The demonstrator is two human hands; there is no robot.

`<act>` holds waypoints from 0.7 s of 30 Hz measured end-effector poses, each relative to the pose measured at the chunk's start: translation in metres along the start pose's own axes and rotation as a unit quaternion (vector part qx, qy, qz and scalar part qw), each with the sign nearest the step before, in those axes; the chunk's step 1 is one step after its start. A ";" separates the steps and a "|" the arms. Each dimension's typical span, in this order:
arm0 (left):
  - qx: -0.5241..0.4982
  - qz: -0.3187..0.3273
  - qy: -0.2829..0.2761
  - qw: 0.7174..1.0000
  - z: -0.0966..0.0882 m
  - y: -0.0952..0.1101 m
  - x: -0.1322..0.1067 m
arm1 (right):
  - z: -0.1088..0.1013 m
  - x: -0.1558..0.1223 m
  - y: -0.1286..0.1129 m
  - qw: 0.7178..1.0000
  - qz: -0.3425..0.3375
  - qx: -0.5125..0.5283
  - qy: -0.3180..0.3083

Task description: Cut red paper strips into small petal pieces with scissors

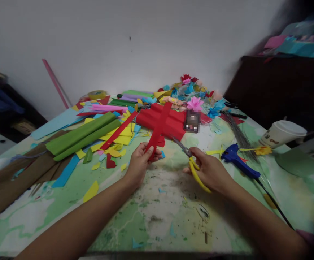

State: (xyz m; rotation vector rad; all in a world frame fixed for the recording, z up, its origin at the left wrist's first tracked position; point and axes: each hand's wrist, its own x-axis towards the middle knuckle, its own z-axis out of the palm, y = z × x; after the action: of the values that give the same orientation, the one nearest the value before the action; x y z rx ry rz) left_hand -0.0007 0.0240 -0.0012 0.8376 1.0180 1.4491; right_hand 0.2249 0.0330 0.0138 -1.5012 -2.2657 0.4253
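My left hand (140, 162) pinches the near end of a long red crepe-paper strip (158, 130) that runs away from me over a red paper roll (170, 121). My right hand (209, 169) grips yellow-handled scissors (191, 160), blades pointing up-left toward the strip but apart from it. Both hands hover just above the green-patterned table (151, 213).
Green paper rolls (83, 135), brown paper (8, 184), and coloured scraps lie at left. Paper flowers (193, 94) are piled at the back. A blue glue gun (238, 162) with its cord, thin wires, and a lidded paper cup (281, 133) sit at right. A dark cabinet stands at right.
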 end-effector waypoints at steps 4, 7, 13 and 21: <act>-0.008 0.001 -0.012 1.000 0.005 0.004 -0.006 | -0.001 -0.003 -0.008 0.995 -0.038 -0.070 -0.053; -0.014 -0.010 -0.017 1.000 0.007 0.005 -0.009 | 0.001 -0.005 -0.012 0.992 -0.075 -0.070 -0.068; 0.007 -0.017 -0.052 0.998 0.006 -0.001 -0.012 | 0.001 -0.007 -0.017 0.988 -0.092 -0.108 -0.058; 0.042 -0.017 -0.069 0.997 0.004 -0.005 -0.013 | 0.001 -0.008 -0.017 0.990 -0.097 -0.081 -0.062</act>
State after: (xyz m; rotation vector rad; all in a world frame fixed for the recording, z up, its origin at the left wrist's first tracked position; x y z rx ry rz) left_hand 0.0065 0.0119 -0.0033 0.9619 0.9892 1.3081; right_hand 0.2135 0.0190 0.0194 -1.3439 -2.5696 0.2923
